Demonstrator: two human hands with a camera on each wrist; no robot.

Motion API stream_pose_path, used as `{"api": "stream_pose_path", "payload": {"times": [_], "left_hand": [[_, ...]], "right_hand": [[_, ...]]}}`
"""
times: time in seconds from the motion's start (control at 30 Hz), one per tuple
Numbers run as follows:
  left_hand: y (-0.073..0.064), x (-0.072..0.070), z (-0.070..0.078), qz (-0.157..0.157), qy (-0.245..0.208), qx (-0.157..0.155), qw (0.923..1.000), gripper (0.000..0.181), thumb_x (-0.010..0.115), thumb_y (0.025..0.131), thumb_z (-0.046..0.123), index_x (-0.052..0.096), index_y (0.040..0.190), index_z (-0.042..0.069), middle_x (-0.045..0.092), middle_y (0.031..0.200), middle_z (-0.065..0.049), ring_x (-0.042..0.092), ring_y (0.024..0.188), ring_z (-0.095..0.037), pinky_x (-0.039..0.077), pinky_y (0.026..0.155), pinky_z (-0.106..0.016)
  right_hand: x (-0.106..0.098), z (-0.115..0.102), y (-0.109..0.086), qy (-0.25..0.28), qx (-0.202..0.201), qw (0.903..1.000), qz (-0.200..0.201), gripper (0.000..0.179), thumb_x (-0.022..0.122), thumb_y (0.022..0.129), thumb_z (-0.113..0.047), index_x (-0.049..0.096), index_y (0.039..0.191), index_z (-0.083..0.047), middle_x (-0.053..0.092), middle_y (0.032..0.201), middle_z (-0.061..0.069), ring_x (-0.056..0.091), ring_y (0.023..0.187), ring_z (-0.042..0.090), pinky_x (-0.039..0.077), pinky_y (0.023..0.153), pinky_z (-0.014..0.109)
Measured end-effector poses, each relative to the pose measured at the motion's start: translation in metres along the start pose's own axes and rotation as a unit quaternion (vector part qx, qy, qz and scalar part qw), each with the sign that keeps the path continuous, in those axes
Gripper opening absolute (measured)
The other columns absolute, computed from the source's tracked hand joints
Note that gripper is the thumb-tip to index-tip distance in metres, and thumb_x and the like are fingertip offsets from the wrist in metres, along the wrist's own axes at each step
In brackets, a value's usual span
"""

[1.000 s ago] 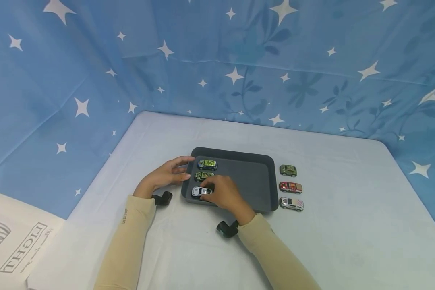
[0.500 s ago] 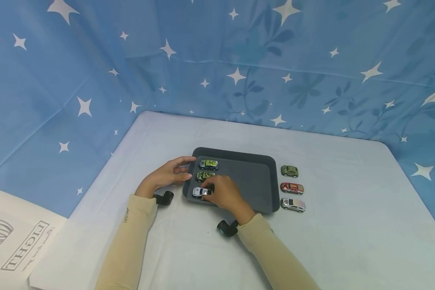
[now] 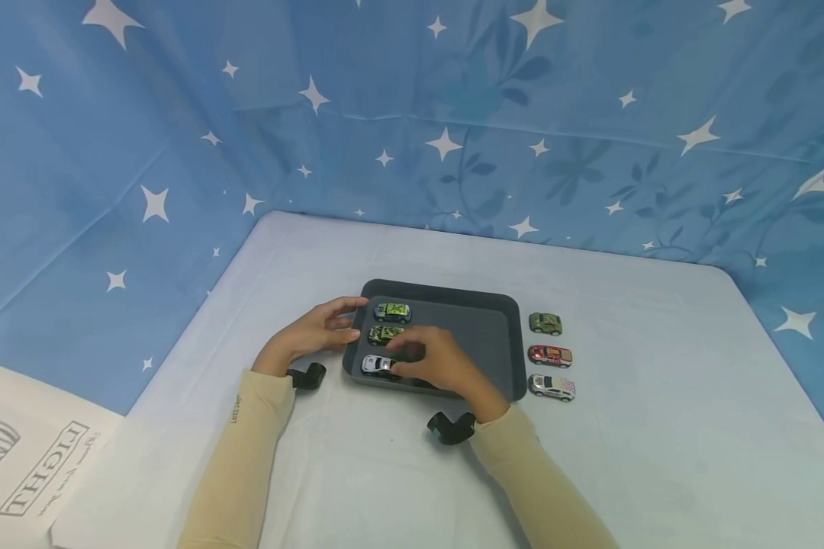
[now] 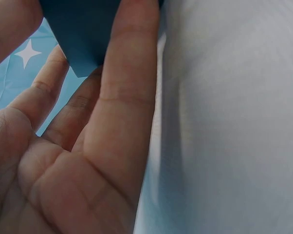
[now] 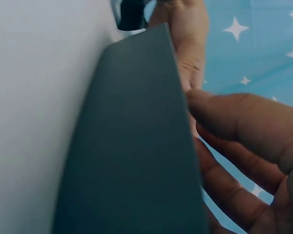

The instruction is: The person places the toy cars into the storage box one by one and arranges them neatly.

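Note:
A dark grey tray point(image 3: 484, 328) lies on the white table. Along its left side, toy cars stand one behind the other: a yellow-green car point(image 3: 392, 312), a camouflage car point(image 3: 384, 334) and, nearest the person, a white car point(image 3: 374, 365). My right hand point(image 3: 449, 366) hovers over the tray with thumb and index finger apart, the thumb tip right by the white car's rear. Relaxed fingers of my left hand point(image 3: 309, 333) touch the tray's left rim. In the left wrist view, the tray's wall point(image 4: 85, 39) shows between the fingers; the right wrist view has its front wall point(image 5: 132, 136).
Right of the tray, a green camouflage car point(image 3: 545, 323), a red car point(image 3: 550, 355) and a silver-white car point(image 3: 552, 387) form a column on the table. A printed cream sheet point(image 3: 34, 450) lies at the lower left. Behind the table hangs a blue star-patterned curtain point(image 3: 384, 114).
My right hand has let go of the white car and drawn slightly right, its thumb and index finger spreading. The white car stays in the tray; the left hand keeps its place.

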State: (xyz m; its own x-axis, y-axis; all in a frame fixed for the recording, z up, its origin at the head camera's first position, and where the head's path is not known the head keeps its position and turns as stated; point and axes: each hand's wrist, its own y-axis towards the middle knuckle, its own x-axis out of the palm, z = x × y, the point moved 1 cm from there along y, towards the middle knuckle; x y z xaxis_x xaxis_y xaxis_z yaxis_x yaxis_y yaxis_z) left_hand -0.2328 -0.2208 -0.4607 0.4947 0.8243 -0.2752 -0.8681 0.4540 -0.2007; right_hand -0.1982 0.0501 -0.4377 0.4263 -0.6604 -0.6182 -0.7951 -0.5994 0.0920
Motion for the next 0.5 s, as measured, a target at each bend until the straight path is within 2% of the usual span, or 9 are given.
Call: {"api": "stream_pose_path", "payload": {"times": [0.23,0.5], "left_hand": [[-0.001,0.001,0.001,0.001,0.004,0.0,1.0,0.071,0.069,0.107,0.012,0.034,0.168,0.003,0.02,0.177,-0.023,0.026,0.158,-0.055,0.035,0.121,-0.068],[-0.001,0.0,0.001,0.0,0.011,0.005,0.9999,0.07,0.069,0.108,0.013,0.034,0.168,0.003,0.018,0.178,-0.024,0.024,0.157,-0.058,0.035,0.12,-0.069]], "right_hand": [[-0.011,0.012,-0.006,0.06,-0.036,0.9961,-0.053,0.029,0.083,0.094,-0.004,0.078,0.121,0.003,0.078,0.115,0.013,0.069,0.095,0.017,0.059,0.081,0.031],[-0.024,0.021,-0.02,0.091,-0.047,0.9933,-0.055,0.03,0.081,0.096,-0.002,0.077,0.125,0.003,0.078,0.119,0.017,0.069,0.096,0.016,0.06,0.081,0.033]]}}
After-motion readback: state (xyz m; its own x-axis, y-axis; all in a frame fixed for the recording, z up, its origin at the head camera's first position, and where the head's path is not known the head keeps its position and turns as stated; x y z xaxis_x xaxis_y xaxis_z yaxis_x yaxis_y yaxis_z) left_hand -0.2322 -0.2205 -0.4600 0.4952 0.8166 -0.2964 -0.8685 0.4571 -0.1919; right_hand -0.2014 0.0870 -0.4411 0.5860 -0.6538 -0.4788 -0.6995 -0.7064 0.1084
